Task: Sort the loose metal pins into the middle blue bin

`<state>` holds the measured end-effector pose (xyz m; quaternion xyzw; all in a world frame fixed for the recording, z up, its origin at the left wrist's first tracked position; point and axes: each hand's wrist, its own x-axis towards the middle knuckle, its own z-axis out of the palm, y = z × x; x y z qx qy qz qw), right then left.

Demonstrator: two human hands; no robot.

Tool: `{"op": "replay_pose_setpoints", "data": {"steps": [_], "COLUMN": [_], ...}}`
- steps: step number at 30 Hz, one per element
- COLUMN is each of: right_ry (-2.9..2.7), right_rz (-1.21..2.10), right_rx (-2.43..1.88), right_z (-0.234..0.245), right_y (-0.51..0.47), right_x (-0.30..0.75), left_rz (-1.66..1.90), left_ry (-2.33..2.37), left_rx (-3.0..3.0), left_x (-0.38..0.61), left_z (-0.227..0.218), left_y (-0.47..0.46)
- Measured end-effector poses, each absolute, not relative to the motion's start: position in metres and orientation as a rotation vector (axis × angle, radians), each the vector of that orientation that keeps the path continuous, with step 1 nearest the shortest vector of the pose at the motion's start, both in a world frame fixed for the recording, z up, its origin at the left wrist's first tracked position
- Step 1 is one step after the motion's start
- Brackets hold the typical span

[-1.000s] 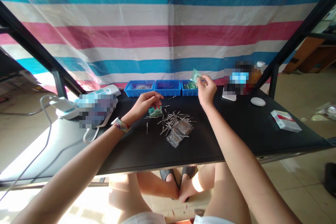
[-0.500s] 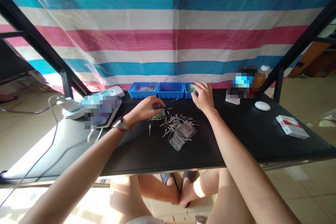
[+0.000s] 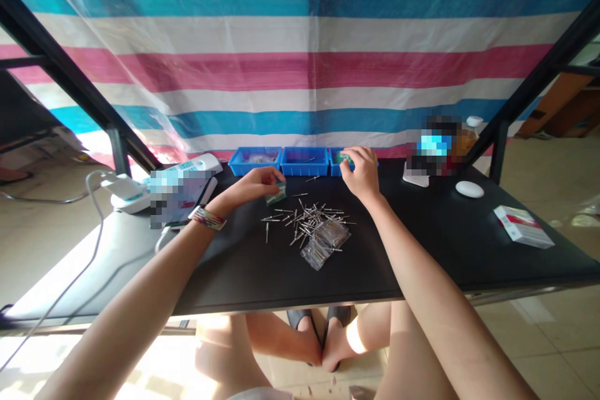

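My left hand [image 3: 253, 185] is lifted a little off the black table [image 3: 422, 244], fingers pinched on a small green packet [image 3: 276, 193]. My right hand [image 3: 360, 170] reaches to the rightmost blue bin [image 3: 336, 165], fingers curled on a green packet [image 3: 345, 158] at its rim. Between the hands lies a scatter of thin metal pins [image 3: 304, 219] with two clear plastic bags [image 3: 325, 242] beside them. Two more blue bins [image 3: 302, 161] stand in a row at the table's back edge.
A white device with a cable [image 3: 129, 192] lies at the left. A white round object [image 3: 469, 189], a bottle [image 3: 467, 134] and a white-and-red box [image 3: 522, 225] are at the right. A striped tarp hangs behind. Black frame posts flank the table.
My right hand came down from holding a green packet up in the air to the rightmost blue bin. My left hand lifted its green packet off the table and drew it back-left.
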<state>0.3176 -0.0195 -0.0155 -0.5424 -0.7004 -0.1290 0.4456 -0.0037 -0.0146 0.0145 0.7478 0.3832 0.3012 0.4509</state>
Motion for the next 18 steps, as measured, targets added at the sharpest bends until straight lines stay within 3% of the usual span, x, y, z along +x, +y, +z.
{"op": "replay_pose_setpoints", "data": {"steps": [8,18], "right_ry": [-1.754,-1.474], "right_rz": [-0.128,1.127], "right_rx": [-1.091,-0.851], "right_z": [-0.011,-0.013], "right_y": [-0.029,-0.045], "right_x": [0.292,0.244], "left_rz": [1.023,1.141], "left_ry": [0.94,0.822], "left_rx": [1.511,1.694], "left_x": [0.005,0.032], "left_z": [0.023,0.014], "left_y": [-0.022,-0.041]}}
